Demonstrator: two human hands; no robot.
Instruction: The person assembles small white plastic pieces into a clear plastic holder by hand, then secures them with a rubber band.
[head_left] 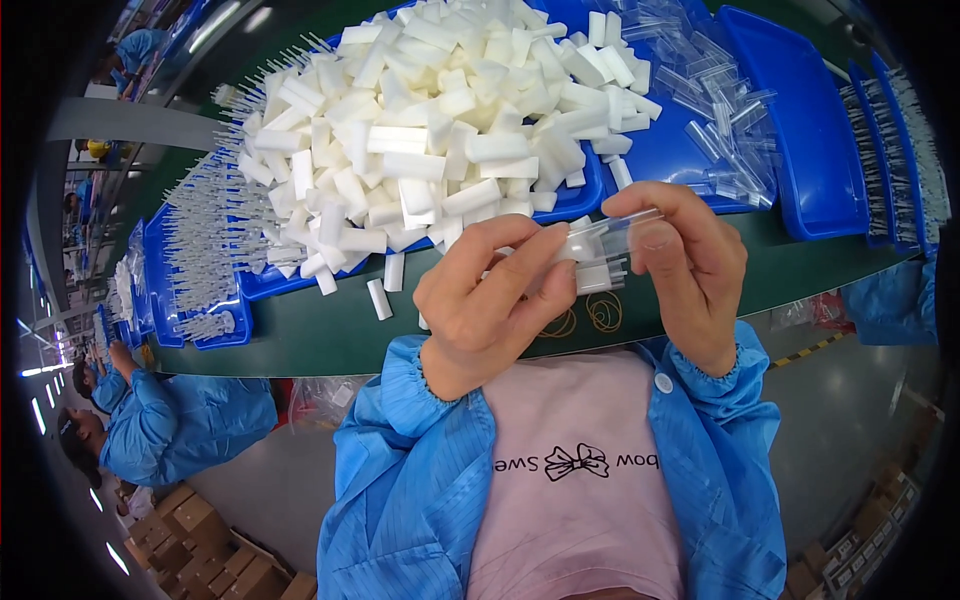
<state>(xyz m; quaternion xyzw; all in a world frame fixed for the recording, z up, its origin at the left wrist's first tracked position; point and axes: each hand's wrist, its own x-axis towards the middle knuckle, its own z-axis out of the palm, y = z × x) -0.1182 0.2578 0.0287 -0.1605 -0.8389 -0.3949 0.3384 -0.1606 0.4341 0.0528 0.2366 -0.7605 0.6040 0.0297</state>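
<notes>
My left hand [500,295] is closed, thumb and fingers pinching a small white foam block [578,245] that is partly hidden by the fingers. Between the thumb and forefinger of my right hand [690,265] is a clear plastic tube [622,232], its end meeting the foam; whether the foam sits inside the tube I cannot tell. Just under the fingertips, more clear tubes with white inside [598,278] lie side by side. A large heap of white foam blocks [430,140] fills a blue tray in front of me.
Loose clear tubes [725,130] lie in a blue tray at the right, beside another blue tray [820,150]. Thin rubber bands [605,312] lie on the green table [700,300] near its edge. White bristly pieces [205,235] stand at the left. A co-worker in blue [185,425] sits farther left.
</notes>
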